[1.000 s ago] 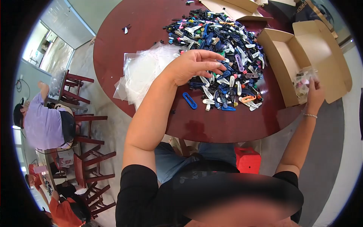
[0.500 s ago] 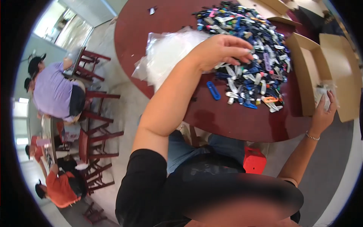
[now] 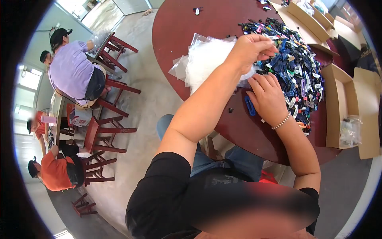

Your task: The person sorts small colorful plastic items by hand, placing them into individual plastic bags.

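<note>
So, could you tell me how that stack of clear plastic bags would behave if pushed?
Probably floppy: the thin bags lie crumpled and fanned unevenly. Likely slippery and light, so the glossy sheets may slide apart over the smooth table rather than move together.

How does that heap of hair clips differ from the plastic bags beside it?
The hair clips are many-coloured, mostly blue, black and white; the plastic bags are clear. The hair clips form a loose heap of small pieces, while the plastic bags lie as flat overlapping sheets. The right hand rests on the hair clips' near edge; the left hand hangs over the plastic bags' edge. Both lie on the dark red table.
</note>
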